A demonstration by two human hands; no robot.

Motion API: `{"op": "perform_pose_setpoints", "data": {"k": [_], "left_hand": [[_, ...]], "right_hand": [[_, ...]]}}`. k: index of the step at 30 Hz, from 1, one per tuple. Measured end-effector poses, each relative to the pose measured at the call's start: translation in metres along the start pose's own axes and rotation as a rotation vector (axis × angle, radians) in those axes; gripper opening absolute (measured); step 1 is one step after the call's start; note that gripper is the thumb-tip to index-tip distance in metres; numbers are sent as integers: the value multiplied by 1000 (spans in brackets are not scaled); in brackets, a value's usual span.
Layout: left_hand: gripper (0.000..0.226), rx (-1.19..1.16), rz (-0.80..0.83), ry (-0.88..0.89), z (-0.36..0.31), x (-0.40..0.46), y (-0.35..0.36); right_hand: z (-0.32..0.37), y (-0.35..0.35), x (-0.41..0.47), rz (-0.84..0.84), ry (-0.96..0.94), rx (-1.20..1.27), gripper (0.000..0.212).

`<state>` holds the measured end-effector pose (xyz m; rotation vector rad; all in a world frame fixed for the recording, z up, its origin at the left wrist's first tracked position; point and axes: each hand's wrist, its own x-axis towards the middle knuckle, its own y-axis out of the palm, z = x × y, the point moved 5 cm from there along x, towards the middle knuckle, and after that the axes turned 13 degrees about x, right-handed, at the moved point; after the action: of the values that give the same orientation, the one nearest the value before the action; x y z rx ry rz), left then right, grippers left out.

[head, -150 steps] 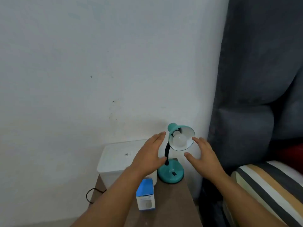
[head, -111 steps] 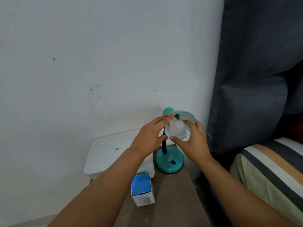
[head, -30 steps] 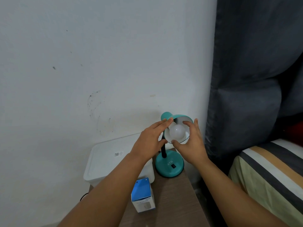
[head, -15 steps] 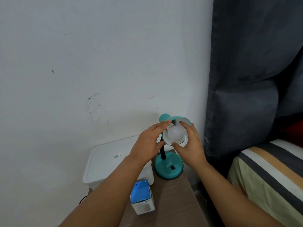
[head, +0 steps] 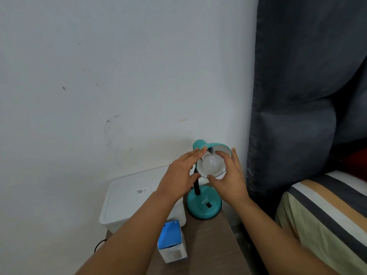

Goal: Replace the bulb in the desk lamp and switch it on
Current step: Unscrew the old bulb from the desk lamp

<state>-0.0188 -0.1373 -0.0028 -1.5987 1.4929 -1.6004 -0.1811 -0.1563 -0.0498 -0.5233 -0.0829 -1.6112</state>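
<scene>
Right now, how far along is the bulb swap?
Early. Done: nothing looks finished; the bulb box stands on the table. In hand: the left hand steadies the teal lamp's shade while the right hand grips the white bulb seated in it, unlit. Left: remove it, fit the replacement, press the base switch.

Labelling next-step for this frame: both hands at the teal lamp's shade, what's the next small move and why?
Probably keep unscrewing: the right hand grips the round white bulb, which looks partly out of the teal metal lamp shade, while the left hand steadies the shade. The blue-and-white bulb box stands untouched on the wooden table.
</scene>
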Motion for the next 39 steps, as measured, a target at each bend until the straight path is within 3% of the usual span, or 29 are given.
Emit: {"op": "perform_pose_setpoints", "data": {"k": [4, 10, 16, 24, 33, 39], "left_hand": [[91, 4, 0, -7, 1, 0, 0], [90, -11, -11, -8, 1, 0, 1], [90, -15, -6, -8, 0, 0, 1], [88, -1, -3, -1, 1, 0, 3], [88, -29, -8, -18, 3, 0, 3], [90, -20, 4, -14, 1, 1, 4]], "right_hand": [[-6, -2, -2, -34, 120, 77, 81], [-5, -4, -1, -41, 109, 112, 59], [-4, 1, -2, -21, 31, 70, 66], [-10, 0, -2, -61, 174, 264, 70], [-10, 6, 4, -20, 116, 163, 62], [-13, 3, 0, -53, 213, 192, 76]]}}
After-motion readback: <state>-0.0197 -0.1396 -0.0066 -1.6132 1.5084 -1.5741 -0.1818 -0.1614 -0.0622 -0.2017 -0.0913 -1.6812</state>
